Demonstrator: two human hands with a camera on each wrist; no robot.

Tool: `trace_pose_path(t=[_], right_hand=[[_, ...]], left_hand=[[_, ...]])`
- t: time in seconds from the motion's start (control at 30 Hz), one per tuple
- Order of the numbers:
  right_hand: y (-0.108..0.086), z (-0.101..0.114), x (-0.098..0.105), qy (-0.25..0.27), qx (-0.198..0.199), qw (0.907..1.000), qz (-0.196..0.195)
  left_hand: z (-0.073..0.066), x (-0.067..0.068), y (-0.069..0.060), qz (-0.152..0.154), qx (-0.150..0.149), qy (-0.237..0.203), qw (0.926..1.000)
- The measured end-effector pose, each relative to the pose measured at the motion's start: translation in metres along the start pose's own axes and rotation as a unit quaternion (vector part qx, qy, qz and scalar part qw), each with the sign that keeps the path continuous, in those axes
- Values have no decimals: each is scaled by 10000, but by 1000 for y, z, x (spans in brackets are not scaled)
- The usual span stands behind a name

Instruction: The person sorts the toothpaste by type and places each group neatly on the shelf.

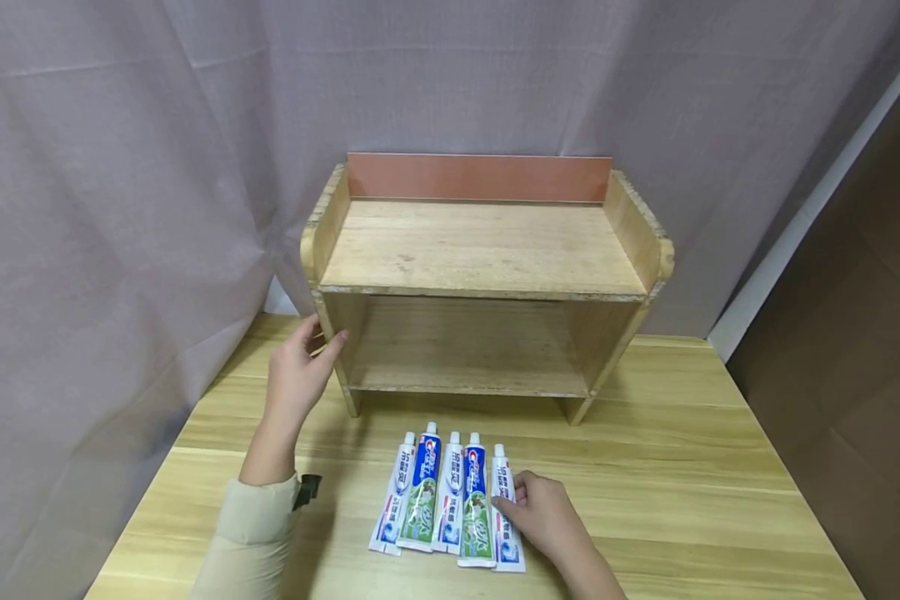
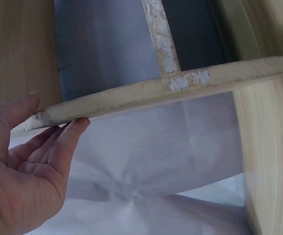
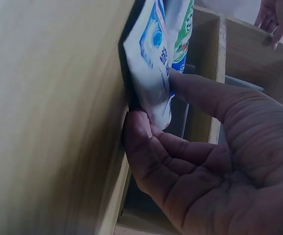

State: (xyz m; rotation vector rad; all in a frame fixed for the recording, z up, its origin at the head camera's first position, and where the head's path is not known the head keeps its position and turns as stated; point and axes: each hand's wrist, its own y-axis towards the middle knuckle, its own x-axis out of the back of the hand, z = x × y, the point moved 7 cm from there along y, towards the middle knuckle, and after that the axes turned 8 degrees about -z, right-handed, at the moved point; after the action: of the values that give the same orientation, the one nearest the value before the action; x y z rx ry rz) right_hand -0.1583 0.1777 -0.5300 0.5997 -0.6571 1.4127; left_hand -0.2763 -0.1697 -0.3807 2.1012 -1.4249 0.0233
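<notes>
A small two-tier wooden shelf (image 1: pixel 480 250) stands on the table, and my left hand (image 1: pixel 300 367) grips the edge of its left side panel (image 2: pixel 122 95), thumb on one face and fingers on the other. In front of the shelf, several toothpaste tubes lie side by side with their caps toward it. Two are blue and green tubes (image 1: pixel 422 492); three are white tubes (image 1: pixel 450 500) with blue print. My right hand (image 1: pixel 547 512) pinches the rightmost white toothpaste tube (image 1: pixel 506 521) by its side. In the right wrist view that tube (image 3: pixel 153 63) sits between thumb and fingers.
Both shelf boards, the upper (image 1: pixel 480 246) and the lower (image 1: pixel 465 350), are bare wood. A reddish-brown strip (image 1: pixel 480 177) runs along the shelf's top back. Grey cloth (image 1: pixel 120 167) hangs behind the wooden table (image 1: pixel 690 467), and a dark brown surface (image 1: pixel 847 333) borders the right.
</notes>
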Motion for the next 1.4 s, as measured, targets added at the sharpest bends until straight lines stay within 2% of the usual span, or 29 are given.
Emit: trace_pose_path(t=[0.13, 0.57, 1.03, 1.4], right_hand=[[0, 2, -1, -158, 84, 9998, -23], [3, 4, -7, -337, 117, 9993, 55], [3, -3, -6, 109, -171, 9997, 146], [2, -6, 2, 339, -321, 9989, 74]], left_hand=[[2, 1, 1, -65, 20, 35, 10000], [1, 3, 0, -95, -189, 11, 9998], [1, 1, -2, -45, -360, 274, 9990], [1, -1, -2, -54, -449, 274, 9986]])
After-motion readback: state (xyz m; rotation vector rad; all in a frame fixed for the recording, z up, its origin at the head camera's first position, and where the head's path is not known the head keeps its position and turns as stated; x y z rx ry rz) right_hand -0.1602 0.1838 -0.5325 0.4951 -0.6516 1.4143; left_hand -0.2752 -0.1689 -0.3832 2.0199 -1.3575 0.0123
